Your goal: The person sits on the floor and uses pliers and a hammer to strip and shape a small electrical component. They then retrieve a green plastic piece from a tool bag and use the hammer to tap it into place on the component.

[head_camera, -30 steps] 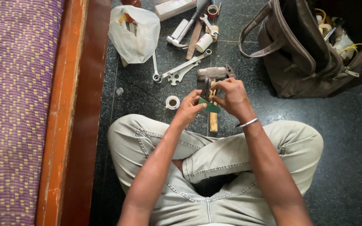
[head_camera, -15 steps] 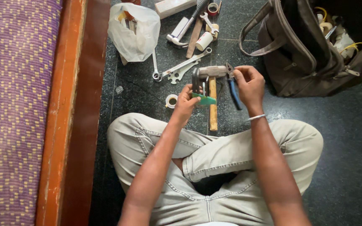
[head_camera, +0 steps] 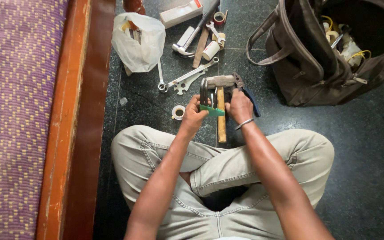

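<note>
we take the hammer [head_camera: 221, 111] as our landmark: it lies on the dark floor [head_camera: 370, 146] just in front of our crossed legs, its wooden handle pointing back toward us and its metal head turned sideways at the far end.

our left hand [head_camera: 193, 116] sits just left of the hammer handle and is closed around a small green tool [head_camera: 213, 111]. the green handle lies across the hammer handle, so its long axis runs left to right, while some thin dark metal parts stand up from it toward the hammer head. we cannot tell exactly what kind of tool it is.

our right hand [head_camera: 240, 106] is just right of the hammer handle, fingers curled in a narrow grip. it seems to touch the right end of the green tool, but whether it holds it or the blue-handled pliers [head_camera: 247, 95] lying beside it, we cannot tell. both hands are equally near the green tool.

left of the hammer lies a small tape roll [head_camera: 178, 112]; beyond the hammer head lie wrenches [head_camera: 184, 80], and a white plastic bag [head_camera: 139, 42] further left. well right of the hammer stands an open tool bag [head_camera: 316, 58].
</note>
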